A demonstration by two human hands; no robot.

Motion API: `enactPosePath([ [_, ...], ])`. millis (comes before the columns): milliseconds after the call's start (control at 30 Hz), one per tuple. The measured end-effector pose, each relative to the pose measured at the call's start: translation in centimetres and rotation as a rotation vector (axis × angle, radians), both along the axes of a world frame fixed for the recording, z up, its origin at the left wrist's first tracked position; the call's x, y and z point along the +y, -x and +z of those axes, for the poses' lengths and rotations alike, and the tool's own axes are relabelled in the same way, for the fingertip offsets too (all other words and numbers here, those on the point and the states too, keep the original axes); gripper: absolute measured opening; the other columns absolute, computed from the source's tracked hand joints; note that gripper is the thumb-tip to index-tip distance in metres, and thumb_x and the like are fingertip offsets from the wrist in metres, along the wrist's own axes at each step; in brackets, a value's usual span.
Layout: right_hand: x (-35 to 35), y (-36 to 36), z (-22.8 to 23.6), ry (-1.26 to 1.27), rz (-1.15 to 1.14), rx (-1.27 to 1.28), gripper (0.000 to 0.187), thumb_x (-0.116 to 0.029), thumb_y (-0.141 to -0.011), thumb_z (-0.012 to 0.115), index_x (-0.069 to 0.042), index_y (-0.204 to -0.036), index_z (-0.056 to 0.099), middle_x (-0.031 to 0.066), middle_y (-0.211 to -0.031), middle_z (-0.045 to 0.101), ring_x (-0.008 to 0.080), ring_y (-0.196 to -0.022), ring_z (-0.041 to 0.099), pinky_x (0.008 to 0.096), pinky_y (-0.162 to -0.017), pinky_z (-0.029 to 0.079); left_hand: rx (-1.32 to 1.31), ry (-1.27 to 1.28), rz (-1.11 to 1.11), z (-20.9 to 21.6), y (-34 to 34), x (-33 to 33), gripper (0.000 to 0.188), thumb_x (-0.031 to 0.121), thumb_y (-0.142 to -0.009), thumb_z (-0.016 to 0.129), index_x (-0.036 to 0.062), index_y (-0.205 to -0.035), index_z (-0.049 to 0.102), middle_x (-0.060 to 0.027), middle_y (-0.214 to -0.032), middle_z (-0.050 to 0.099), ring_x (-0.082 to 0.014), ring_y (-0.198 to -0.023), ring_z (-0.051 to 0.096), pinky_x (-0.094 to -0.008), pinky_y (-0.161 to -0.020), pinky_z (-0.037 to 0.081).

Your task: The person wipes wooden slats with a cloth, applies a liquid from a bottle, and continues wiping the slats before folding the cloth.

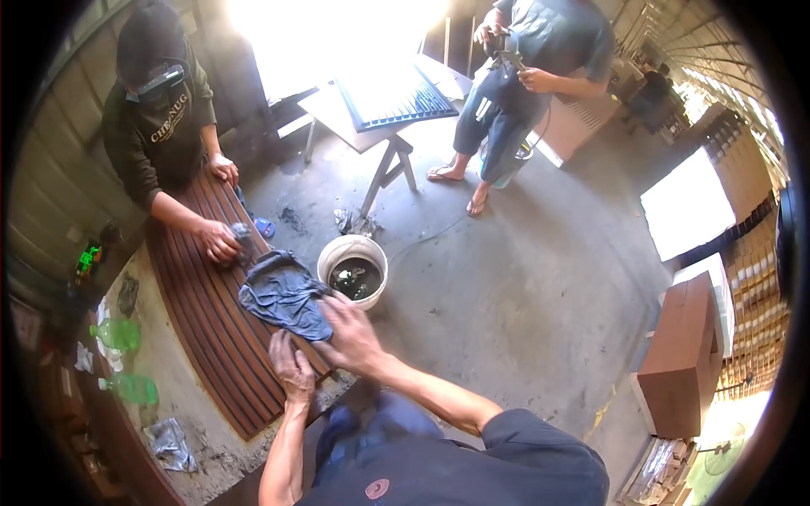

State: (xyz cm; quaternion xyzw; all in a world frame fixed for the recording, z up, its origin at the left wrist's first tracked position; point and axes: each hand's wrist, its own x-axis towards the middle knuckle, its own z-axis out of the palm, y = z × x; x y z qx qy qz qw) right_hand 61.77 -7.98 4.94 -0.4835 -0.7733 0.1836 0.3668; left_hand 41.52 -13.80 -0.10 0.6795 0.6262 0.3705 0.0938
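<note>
A long brown slatted panel point(221, 325) lies lengthwise before me, its dark grooves running away to the far left. A crumpled blue-grey cloth point(287, 293) is spread over the panel's right edge. My right hand point(353, 336) is at the cloth's near right corner, fingers over it and thumb beside it, gripping it. Just left of that, my left hand point(292, 368) rests on the near end of the panel with its fingers stretched out and nothing in them. A white bucket point(324, 263) with dark liquid inside stands on the floor beyond my right hand.
Across the panel, a co-worker point(160, 126) presses a dark wad point(242, 240) onto it. Another person point(540, 67) stands beside a trestle table point(371, 139) carrying a dark slatted piece point(396, 97). Green bottles point(135, 389) and a plastic bag point(171, 445) lie left; a brown box-shaped piece point(680, 358) stands right.
</note>
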Motion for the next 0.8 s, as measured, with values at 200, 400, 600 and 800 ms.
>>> enactPosePath([
  [200, 6.0, 6.8, -3.1, 0.030, 0.256, -0.341, 0.094, -0.055, -0.094, 0.070, 0.004, -0.161, 0.040, 0.0287, -0.168, 0.034, 0.0460, -0.158, 0.028, 0.0582, -0.127, 0.026, 0.340, 0.026, 0.338, -0.2, 9.6, -5.5, 0.053, 0.013, -0.105, 0.052, -0.0048, -0.155, 0.048, -0.0269, -0.169, 0.038, -0.0475, -0.160, 0.028, -0.0586, -0.130, 0.025],
  [400, 8.0, 7.0, -3.8, -0.254, 0.167, -0.377, 0.056, -0.015, -0.085, 0.066, 0.004, -0.137, 0.061, 0.0204, -0.131, 0.060, 0.0369, -0.123, 0.056, 0.0490, -0.103, 0.046, 0.548, 0.218, 0.529, -1.9, 16.0, -7.2, 0.061, 0.027, -0.111, 0.051, -0.0041, -0.162, 0.040, -0.0276, -0.171, 0.034, -0.0466, -0.160, 0.027, -0.0574, -0.130, 0.024],
  [600, 2.6, 3.9, -2.1, -0.155, 0.278, -0.282, 0.040, -0.002, -0.084, 0.062, 0.003, -0.124, 0.065, 0.0187, -0.113, 0.061, 0.0374, -0.108, 0.061, 0.0451, -0.091, 0.054, 0.536, 0.285, 0.571, 2.6, 11.8, -9.0, 0.064, 0.031, -0.107, 0.057, -0.0042, -0.158, 0.045, -0.0279, -0.168, 0.039, -0.0464, -0.158, 0.032, -0.0616, -0.125, 0.029],
  [800, -7.0, 4.7, -0.6, -0.004, 0.482, -0.165, 0.040, -0.005, -0.081, 0.073, -0.003, -0.120, 0.069, 0.0174, -0.117, 0.062, 0.0376, -0.112, 0.061, 0.0483, -0.095, 0.054, 0.400, 0.200, 0.554, 1.7, 15.4, -5.5, 0.066, 0.033, -0.108, 0.054, -0.0060, -0.159, 0.043, -0.0304, -0.170, 0.034, -0.0484, -0.160, 0.027, -0.0642, -0.126, 0.024],
])
